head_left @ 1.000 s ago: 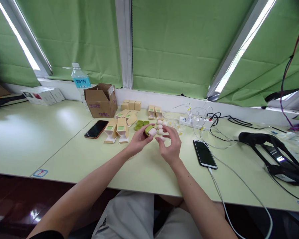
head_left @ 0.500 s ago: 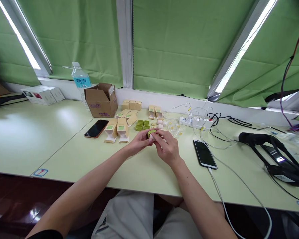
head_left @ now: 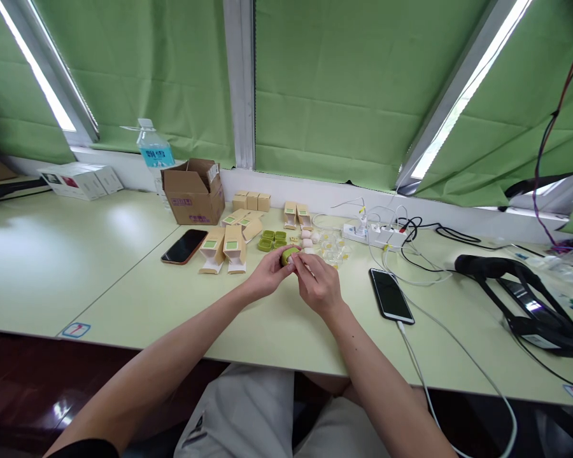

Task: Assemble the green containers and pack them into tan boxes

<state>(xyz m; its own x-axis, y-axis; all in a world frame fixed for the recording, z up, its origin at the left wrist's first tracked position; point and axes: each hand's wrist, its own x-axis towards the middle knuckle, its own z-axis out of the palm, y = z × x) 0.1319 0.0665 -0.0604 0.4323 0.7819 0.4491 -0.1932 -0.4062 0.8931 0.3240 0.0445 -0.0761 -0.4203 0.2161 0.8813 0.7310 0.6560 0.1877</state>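
Above the table, in front of me, my left hand [head_left: 266,275] is closed around a small green container [head_left: 288,256] with rounded edges. My right hand [head_left: 319,283] meets it from the other side, its thumb and fingertips pinched together against the container. Whatever lies between those fingertips is mostly hidden; a pale bit shows there. Just beyond my hands are several open green cases [head_left: 272,240], tiny yellow pieces [head_left: 293,240] and pinkish-white caps [head_left: 306,235]. Clear plastic pieces with yellow spots [head_left: 334,248] lie to the right of the caps.
Open cream cartons [head_left: 234,248] stand left of the cases, near a dark phone [head_left: 184,246]. Behind are a cardboard box [head_left: 193,194] and a water bottle [head_left: 155,152]. On the right lie a charging phone [head_left: 391,296], a power strip [head_left: 375,235], cables and a black frame-like device [head_left: 525,305].
The green container has tilted slightly in my hands, and its pale part shows less. My right fingertips have shifted a little against it. The things on the table are unchanged.
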